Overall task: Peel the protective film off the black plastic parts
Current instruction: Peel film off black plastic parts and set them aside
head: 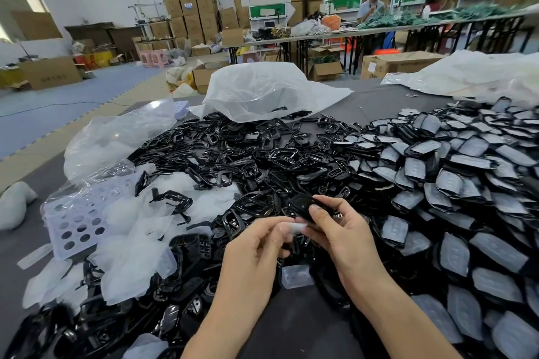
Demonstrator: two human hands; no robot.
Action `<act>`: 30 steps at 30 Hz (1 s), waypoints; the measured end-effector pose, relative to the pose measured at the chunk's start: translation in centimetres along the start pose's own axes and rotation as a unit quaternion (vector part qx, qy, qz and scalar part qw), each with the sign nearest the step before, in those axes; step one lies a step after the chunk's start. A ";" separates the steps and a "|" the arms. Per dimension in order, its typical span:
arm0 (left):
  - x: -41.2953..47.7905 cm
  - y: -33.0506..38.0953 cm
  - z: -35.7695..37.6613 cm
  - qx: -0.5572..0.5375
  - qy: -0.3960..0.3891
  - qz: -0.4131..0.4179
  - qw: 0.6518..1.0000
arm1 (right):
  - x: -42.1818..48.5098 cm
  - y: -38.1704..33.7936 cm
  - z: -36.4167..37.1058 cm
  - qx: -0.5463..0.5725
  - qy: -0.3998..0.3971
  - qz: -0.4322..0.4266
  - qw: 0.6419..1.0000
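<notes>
My right hand [341,234] grips a glossy black plastic part [302,204] above the pile, thumb on its top face. My left hand [256,245] pinches a small piece of clear protective film [297,227] at the part's lower edge, close against the right thumb. Whether the film is still stuck to the part I cannot tell. To the right lies a heap of film-covered black parts [455,183]. Ahead and to the left spreads a heap of bare black frames [248,151].
Peeled clear films [137,253] pile up at left with a white perforated sheet [75,224]. Large plastic bags [262,93] lie at the back of the grey table [388,102]. One film-covered part [296,276] rests below my hands. People work at far tables.
</notes>
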State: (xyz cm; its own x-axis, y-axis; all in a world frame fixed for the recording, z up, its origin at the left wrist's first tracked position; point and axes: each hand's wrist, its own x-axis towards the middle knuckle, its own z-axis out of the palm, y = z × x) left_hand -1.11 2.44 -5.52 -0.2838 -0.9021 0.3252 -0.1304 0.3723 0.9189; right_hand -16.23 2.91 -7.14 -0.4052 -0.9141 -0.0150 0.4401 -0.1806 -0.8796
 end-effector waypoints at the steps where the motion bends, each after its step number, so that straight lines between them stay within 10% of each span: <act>1: 0.0 -0.1 -0.1 0.023 -0.006 0.010 1.000 | -0.1 0.0 0.0 -0.006 -0.003 0.002 1.000; 12: 0.7 -0.6 -0.4 -0.044 0.100 -0.036 0.993 | -1.4 -0.5 0.7 -0.107 -0.093 -0.005 0.990; 30: 0.9 -0.5 -1.1 -0.106 0.053 -0.056 0.991 | -1.6 -0.2 0.8 -0.105 -0.134 0.002 0.985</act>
State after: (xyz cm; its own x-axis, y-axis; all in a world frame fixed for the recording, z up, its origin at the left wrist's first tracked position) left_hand -0.25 1.17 -5.46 -0.1761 -0.9574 0.2290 0.0493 0.2238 0.9734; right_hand -14.98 4.07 -6.57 -0.1655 -0.9828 0.0817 0.2548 -0.1227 -0.9592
